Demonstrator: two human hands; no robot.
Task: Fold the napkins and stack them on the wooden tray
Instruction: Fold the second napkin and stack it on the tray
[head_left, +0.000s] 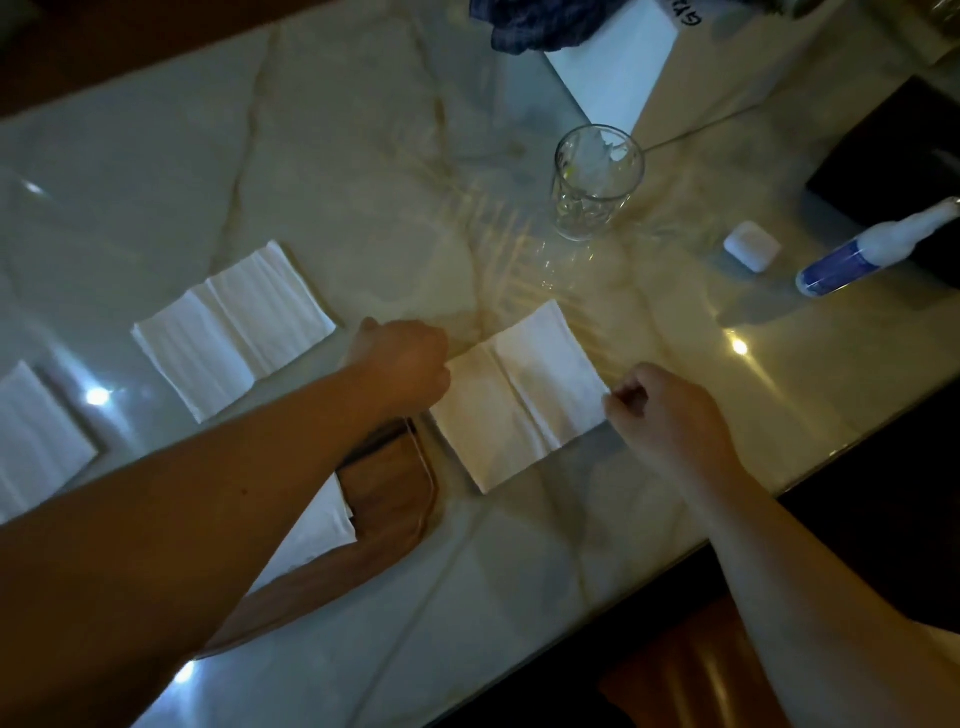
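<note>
Only one bit of writing is showing: dark handwritten letters on the white sheet of paper (623, 73) lying at the far edge of the marble table (363, 156). They are cut off by the frame and too blurred to read.

Dim home dining spot, glossy marble desk (322, 130), empty glass (597, 182), spray bottle (862, 254), earbud case (752, 246), wooden chair (691, 670)
</note>
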